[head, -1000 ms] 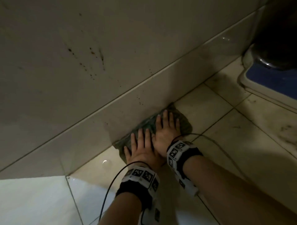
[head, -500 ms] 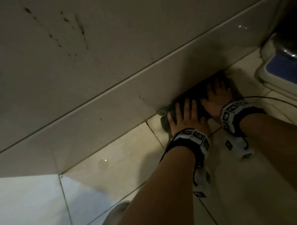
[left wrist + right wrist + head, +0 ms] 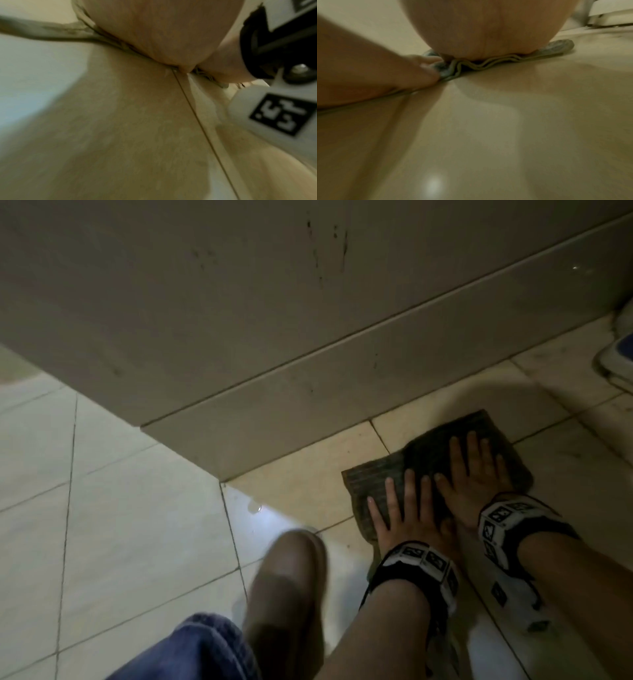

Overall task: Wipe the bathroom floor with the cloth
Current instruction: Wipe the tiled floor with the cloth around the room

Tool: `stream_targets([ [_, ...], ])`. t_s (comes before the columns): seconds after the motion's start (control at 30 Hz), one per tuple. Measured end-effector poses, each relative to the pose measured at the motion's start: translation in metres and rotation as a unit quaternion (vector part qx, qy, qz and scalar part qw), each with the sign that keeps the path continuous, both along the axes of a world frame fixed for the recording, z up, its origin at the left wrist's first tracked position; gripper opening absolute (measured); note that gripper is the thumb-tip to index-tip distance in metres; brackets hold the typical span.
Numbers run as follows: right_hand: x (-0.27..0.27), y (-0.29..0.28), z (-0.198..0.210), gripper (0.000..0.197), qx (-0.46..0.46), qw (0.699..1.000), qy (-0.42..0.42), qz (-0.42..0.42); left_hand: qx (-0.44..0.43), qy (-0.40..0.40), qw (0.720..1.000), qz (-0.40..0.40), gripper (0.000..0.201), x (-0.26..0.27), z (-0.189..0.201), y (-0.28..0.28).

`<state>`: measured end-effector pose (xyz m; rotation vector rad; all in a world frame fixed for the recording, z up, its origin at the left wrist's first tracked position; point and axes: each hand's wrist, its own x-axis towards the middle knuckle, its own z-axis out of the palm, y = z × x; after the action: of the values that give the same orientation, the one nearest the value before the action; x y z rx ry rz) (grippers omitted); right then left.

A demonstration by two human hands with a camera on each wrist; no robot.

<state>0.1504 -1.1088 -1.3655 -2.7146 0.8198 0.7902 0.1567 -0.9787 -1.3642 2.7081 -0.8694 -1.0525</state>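
Note:
A dark grey-green folded cloth (image 3: 428, 453) lies flat on the beige tiled floor (image 3: 301, 484), a short way off the wall's base. My left hand (image 3: 406, 508) presses its near left part with straight, spread fingers. My right hand (image 3: 478, 470) presses the right part the same way, beside the left. In the right wrist view the cloth's folded edge (image 3: 488, 63) ripples under my palm, and my left hand's fingers (image 3: 423, 67) touch it. In the left wrist view the cloth's edge (image 3: 51, 32) shows under the heel of my hand.
A tiled wall (image 3: 308, 302) with dark splatter marks runs diagonally behind the cloth and ends at a corner (image 3: 222, 479). A white and blue fixture (image 3: 616, 350) stands at the far right. My brown shoe (image 3: 284, 587) and jeans leg (image 3: 198, 648) are at the bottom left. A wet spot (image 3: 255, 508) shines near the corner.
Both hands have drawn the cloth back from the wall's base toward me. The view has swung, so my shoe and the wall's corner now show.

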Motion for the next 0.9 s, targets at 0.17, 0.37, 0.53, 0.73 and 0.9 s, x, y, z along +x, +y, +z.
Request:
stream_targets([
  [0.17, -0.036, 0.032, 0.004, 0.075, 0.011, 0.999, 0.014, 0.038, -0.03, -0.02, 0.999, 0.006, 0.073, -0.029, -0.004, 0.055],
  [0.37, -0.05, 0.139, 0.031, 0.075, 0.102, 0.989, 0.046, 0.092, 0.04, 0.046, 0.989, 0.131, 0.083, -0.061, 0.015, 0.147],
  [0.53, -0.026, 0.204, 0.027, 0.072, 0.129, 0.988, 0.016, 0.085, 0.085, 0.015, 0.982, 0.166, 0.066, -0.033, 0.016, 0.203],
  [0.73, 0.069, 0.187, 0.013, 0.074, 0.07, 0.994, -0.036, 0.074, 0.041, -0.088, 0.987, 0.128, 0.061, 0.083, 0.002, 0.187],
  [0.9, 0.104, 0.168, -0.002, 0.075, 0.05, 0.994, -0.039, 0.087, 0.016, -0.13, 0.982, 0.139, 0.062, 0.111, -0.006, 0.171],
])
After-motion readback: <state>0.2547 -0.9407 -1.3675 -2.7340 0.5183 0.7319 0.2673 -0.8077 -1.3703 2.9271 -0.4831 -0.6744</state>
